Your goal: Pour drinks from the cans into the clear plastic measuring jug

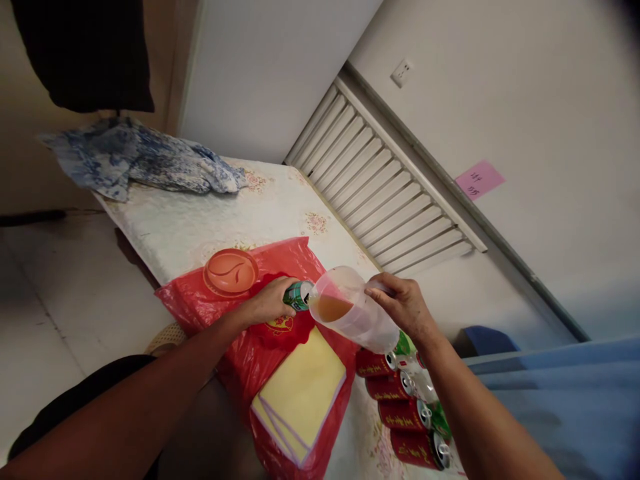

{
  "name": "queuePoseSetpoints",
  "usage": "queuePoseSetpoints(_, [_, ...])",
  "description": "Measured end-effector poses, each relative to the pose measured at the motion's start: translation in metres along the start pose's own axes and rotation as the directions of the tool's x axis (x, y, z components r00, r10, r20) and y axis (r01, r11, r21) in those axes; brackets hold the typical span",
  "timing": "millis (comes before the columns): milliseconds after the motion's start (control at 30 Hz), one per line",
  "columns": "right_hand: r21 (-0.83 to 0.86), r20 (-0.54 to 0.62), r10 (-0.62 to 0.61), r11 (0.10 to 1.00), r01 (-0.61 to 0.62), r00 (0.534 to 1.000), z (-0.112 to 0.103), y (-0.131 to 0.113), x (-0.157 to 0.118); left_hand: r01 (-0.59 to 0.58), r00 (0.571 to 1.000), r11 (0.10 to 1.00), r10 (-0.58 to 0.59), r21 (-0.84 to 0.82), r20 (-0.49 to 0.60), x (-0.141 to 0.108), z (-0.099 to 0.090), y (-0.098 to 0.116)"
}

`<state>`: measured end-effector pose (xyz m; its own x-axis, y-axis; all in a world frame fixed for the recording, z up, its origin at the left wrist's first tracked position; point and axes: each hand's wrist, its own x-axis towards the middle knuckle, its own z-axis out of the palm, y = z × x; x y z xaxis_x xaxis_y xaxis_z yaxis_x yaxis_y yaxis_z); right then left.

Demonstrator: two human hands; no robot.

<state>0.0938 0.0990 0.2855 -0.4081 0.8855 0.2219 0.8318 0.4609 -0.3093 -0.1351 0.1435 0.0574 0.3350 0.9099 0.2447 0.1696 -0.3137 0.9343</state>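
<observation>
My left hand (271,299) is wrapped round a green drink can (297,295), tipped sideways with its top toward the pitcher. In my right hand (400,303) is the handle of a translucent plastic pitcher (370,323), tilted so that its mouth faces the can. Amber liquid (331,307) lies inside the pitcher near its rim. The can's top is right at that rim; whether liquid passes between them I cannot make out clearly. Beneath both hands are a red plastic bag (210,307), a red cloth with gold print (280,325) and a folded yellow cloth (305,383).
An orange-red round dish (231,272) sits on the bag. Several red cans (407,415) stand in a row at the right, beside green ones (440,420). A blue-white cloth (165,160) lies at the table's far left. A radiator (385,180) runs along the wall.
</observation>
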Motion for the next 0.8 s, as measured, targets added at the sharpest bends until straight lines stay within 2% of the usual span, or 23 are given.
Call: queuePoseSetpoints(800, [-0.016, 0.017, 0.003, 1.0, -0.003, 1.0, -0.0005, -0.0057, 0.0024, 0.0, 1.0, 1.0, 0.0, 0.027, 0.008, -0.0016, -0.002, 0.0042])
